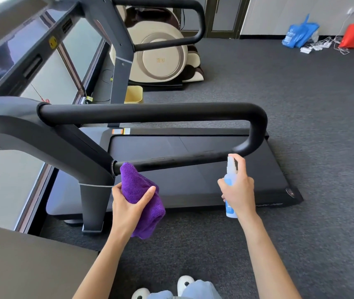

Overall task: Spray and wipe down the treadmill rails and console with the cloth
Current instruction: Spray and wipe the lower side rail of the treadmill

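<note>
A black looped handrail (150, 113) juts right from the grey treadmill upright (94, 190); its lower bar (178, 161) runs across the middle of the view. My left hand (128, 203) grips a bunched purple cloth (141, 190), whose top touches the lower bar close to the upright. My right hand (239, 188) holds a small clear-and-blue spray bottle (230, 182) upright just below the lower bar's right bend, index finger on the nozzle. The console is mostly out of view at the left.
The black treadmill deck (214, 180) lies on grey carpet beyond the rail. A second treadmill's rail (171, 3), a cream massage chair (161, 57) and a yellow bin (134, 94) stand behind. Blue and red bags (298, 33) and cables lie far right. Windows line the left.
</note>
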